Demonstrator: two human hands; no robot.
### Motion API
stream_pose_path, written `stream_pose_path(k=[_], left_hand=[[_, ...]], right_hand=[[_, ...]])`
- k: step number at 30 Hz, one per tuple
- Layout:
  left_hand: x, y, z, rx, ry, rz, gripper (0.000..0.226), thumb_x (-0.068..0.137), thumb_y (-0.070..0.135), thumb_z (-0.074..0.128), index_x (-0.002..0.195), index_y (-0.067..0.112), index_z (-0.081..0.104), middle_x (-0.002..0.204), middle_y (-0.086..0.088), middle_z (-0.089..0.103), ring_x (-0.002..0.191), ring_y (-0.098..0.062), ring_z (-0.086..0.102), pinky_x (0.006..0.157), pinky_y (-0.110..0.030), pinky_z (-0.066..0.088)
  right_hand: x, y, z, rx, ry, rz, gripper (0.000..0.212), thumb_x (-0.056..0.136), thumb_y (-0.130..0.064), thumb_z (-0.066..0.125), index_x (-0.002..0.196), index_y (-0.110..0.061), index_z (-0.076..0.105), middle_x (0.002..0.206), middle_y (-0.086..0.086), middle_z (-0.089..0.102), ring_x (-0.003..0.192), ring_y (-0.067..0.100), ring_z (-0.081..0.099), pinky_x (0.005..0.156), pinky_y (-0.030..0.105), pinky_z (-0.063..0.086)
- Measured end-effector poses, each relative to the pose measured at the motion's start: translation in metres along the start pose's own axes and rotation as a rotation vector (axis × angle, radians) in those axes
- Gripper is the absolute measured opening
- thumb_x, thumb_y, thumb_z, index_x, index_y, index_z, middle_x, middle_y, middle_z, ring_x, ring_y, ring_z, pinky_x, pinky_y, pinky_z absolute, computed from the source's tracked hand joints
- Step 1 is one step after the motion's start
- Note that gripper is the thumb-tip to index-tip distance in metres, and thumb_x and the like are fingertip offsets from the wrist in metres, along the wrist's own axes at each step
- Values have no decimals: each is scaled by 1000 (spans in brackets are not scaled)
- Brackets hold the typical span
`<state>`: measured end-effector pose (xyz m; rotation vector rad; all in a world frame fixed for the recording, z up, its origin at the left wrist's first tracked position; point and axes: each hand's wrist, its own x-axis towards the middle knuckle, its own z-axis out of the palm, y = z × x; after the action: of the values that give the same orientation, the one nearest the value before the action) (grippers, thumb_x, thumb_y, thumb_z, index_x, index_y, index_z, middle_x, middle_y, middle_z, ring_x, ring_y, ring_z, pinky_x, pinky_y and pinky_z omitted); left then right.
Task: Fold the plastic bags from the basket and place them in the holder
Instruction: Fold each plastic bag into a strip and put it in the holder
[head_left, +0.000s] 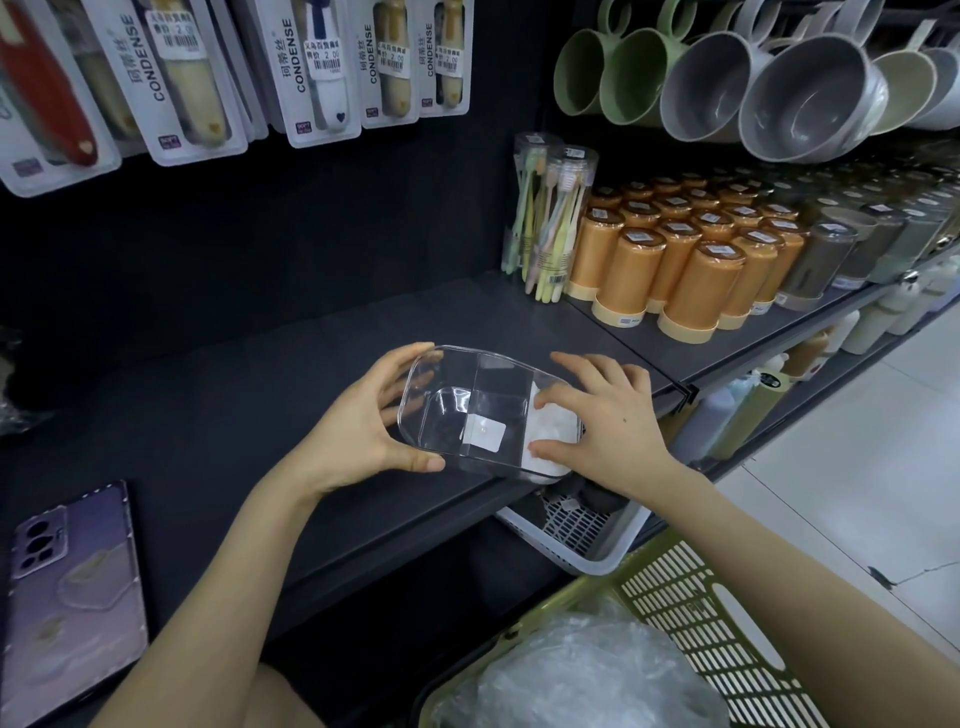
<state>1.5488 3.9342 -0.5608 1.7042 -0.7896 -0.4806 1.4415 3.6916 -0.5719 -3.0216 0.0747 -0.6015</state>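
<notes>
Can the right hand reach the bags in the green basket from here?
Probably yes: once the right hand releases the folded bag, the basket sits open below it, bags uncovered.

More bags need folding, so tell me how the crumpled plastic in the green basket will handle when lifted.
The crumpled plastic looks thin and translucent, so it is probably floppy and very light. Its glossy, wrinkled surface suggests it may slip in a loose grip. Heaped loosely in the green basket, one bag may drag others up with it.
</notes>
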Motion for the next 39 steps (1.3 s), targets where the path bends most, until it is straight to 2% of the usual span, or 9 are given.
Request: stream_pose_path(k=[3, 6, 9, 16, 22, 26, 30, 36, 39], left_hand=[[1, 0, 0, 1, 3, 0, 104, 53, -7, 87, 136, 33, 39, 140, 17, 47, 130, 0, 45, 107, -26, 42], [2, -1, 0, -3, 11, 1, 102, 54, -8, 86, 132, 37, 39, 138, 17, 48, 128, 3, 46, 106, -23, 42], [2, -2, 0, -1, 12, 1, 102, 55, -10, 86, 132, 37, 39, 138, 17, 48, 128, 3, 46, 103, -20, 43], [2, -1, 0, -27, 21, -6, 101, 55, -10, 85, 133, 35, 39, 138, 17, 48, 124, 5, 49, 95, -15, 46], [4, -2, 1, -29, 24, -14, 101, 56, -12, 85, 132, 36, 39, 138, 17, 47, 122, 7, 50, 96, -15, 45], [4, -2, 1, -23, 27, -22, 101, 57, -10, 85, 133, 36, 38, 137, 19, 48, 121, 8, 50, 93, -14, 46], [7, -2, 1, -36, 32, -50, 105, 56, -12, 84, 141, 27, 37, 140, 16, 47, 125, 2, 49, 96, -18, 47], [17, 2, 7, -47, 63, -105, 104, 57, -6, 85, 143, 26, 36, 141, 13, 46, 128, -7, 47, 104, -31, 45], [28, 3, 11, -45, 56, -138, 107, 56, 3, 85, 147, 22, 32, 144, 12, 44, 130, -11, 46, 108, -38, 42]], right_hand=[[2, -1, -1, -30, -87, 24, 51, 63, -67, 44, 88, -32, 72, 128, 7, 61, 112, 36, 58, 87, 51, 37], [4, 1, -9, 51, -208, 102, 72, 64, -75, 24, 112, -42, 66, 151, 0, 39, 138, 27, 34, 104, 46, 20], [1, 0, -10, 130, -261, 171, 84, 60, -78, 12, 120, -46, 61, 157, -8, 27, 144, 17, 19, 109, 36, 9], [1, -7, -1, 78, -156, 187, 46, 72, -62, 64, 111, -36, 64, 152, -5, 36, 138, 21, 32, 108, 38, 14], [-7, -8, -5, 63, 71, 192, 59, 61, -74, 52, 93, -27, 66, 132, 2, 57, 117, 30, 54, 94, 48, 31], [-5, -10, -6, 27, -121, 260, 48, 68, -66, 70, 103, -33, 67, 147, -3, 42, 134, 26, 37, 103, 42, 19], [-1, -10, -18, 85, -168, 295, 49, 70, -65, 69, 110, -37, 64, 149, -7, 37, 136, 22, 33, 105, 40, 18], [-43, 13, -38, 386, -19, 467, 24, 78, -53, 69, 96, -36, 66, 125, -9, 56, 118, 18, 50, 101, 45, 33], [-89, 19, -18, 477, -45, 597, 8, 83, -41, 69, 83, -33, 64, 96, -12, 64, 86, 7, 58, 77, 30, 45]])
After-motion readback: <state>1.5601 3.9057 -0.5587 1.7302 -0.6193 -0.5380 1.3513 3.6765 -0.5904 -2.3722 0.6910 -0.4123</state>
